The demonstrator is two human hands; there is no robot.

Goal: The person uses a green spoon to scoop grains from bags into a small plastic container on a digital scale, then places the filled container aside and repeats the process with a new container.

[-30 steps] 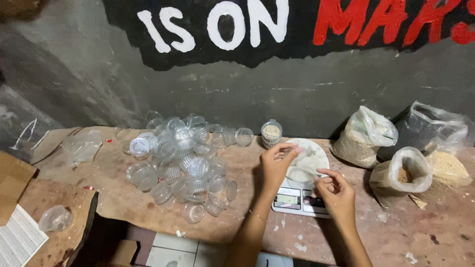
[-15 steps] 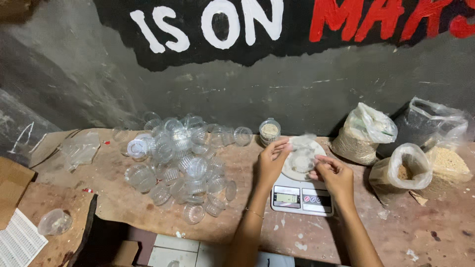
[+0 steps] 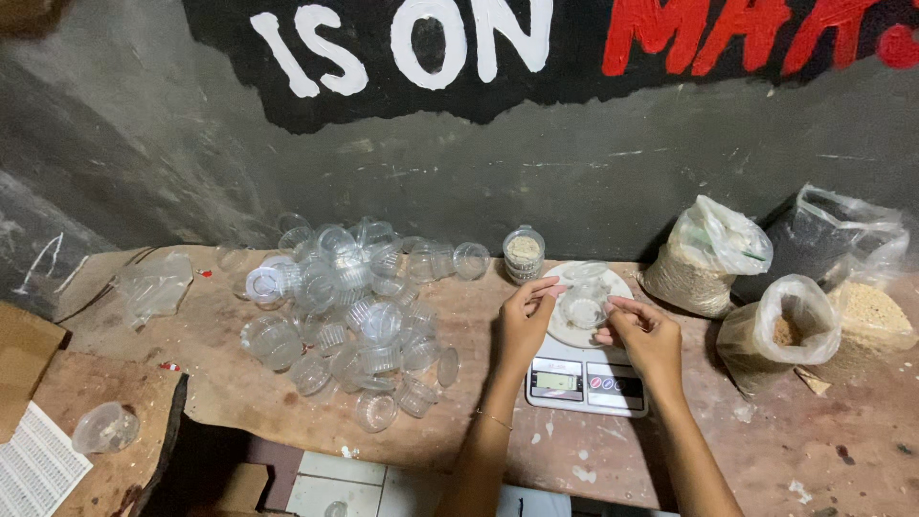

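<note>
Both hands over the kitchen scale (image 3: 586,377): left hand (image 3: 524,321) and right hand (image 3: 646,333) pinch a small clear plastic cup (image 3: 581,308) above its white platform. Heap of empty cups (image 3: 352,308) left of the scale, grain bags (image 3: 704,257) to its right.

A small clear plastic cup (image 3: 582,308) with its hinged lid (image 3: 586,272) tipped open (seemingly empty) sits upright over the white scale's round plate (image 3: 571,335), right of frame centre.

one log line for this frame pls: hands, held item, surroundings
left hand: on clear cup | right hand: on same cup | cup: over white scale | left: pile of empty cups | right: grain bags
</note>
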